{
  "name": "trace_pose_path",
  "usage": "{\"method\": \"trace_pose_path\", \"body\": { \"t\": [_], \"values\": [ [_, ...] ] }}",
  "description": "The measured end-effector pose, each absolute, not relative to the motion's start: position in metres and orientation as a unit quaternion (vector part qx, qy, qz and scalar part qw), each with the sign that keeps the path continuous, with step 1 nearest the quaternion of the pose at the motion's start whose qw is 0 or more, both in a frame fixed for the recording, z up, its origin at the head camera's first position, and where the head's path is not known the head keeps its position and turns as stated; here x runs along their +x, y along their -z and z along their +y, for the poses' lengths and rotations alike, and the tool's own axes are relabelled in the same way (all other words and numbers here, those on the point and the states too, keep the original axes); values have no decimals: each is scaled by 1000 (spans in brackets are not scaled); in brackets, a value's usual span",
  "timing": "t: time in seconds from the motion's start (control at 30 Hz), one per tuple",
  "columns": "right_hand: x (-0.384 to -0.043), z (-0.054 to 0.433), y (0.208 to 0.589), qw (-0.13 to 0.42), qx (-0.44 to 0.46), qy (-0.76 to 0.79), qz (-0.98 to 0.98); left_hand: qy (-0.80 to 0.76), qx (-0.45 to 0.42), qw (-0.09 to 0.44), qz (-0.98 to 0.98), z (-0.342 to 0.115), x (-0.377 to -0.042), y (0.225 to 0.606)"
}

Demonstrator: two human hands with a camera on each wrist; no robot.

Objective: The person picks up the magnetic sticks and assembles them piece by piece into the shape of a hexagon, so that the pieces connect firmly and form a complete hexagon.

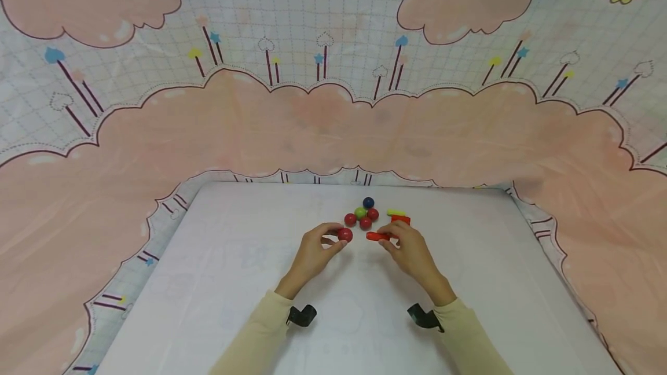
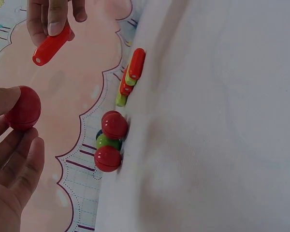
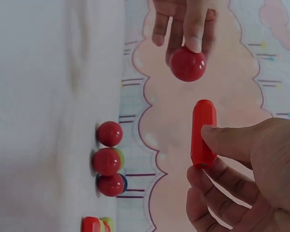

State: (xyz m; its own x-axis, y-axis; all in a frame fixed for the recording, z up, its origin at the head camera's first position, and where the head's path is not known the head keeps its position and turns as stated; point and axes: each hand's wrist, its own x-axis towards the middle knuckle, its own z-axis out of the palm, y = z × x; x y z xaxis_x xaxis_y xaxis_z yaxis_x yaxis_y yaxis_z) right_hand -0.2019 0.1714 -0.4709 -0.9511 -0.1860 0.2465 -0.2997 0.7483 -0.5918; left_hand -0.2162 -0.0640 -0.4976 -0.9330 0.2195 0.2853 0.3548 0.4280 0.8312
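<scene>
My left hand (image 1: 311,254) pinches a glossy red ball (image 1: 345,235) between thumb and fingers, held up over the white table. My right hand (image 1: 416,254) grips a short red faceted stick (image 1: 376,236). In the right wrist view the stick (image 3: 203,118) stands upright between thumb and fingers, one end rounded. A small pale hole marks the end of the stick (image 2: 47,50) in the left wrist view. Ball and stick face each other across a gap, not touching. Beyond the hands sit a dark blue ball (image 1: 368,202), a green ball (image 1: 361,213) and several red balls (image 1: 350,220).
Right of the balls lie more sticks, among them a yellow-green stick (image 1: 396,212) and a red stick (image 1: 403,220), partly behind my right hand. Underneath everything is the white table (image 1: 234,282). A patterned cloth (image 1: 312,126) with clouds hangs behind its far edge.
</scene>
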Motion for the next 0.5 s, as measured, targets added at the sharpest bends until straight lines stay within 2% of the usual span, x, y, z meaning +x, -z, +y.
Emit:
{"method": "trace_pose_path", "body": {
  "t": [0.5],
  "values": [
    [-200,155,473,79,138,-327,-932,529,-172,65,-829,-57,-208,501]
  ]
}}
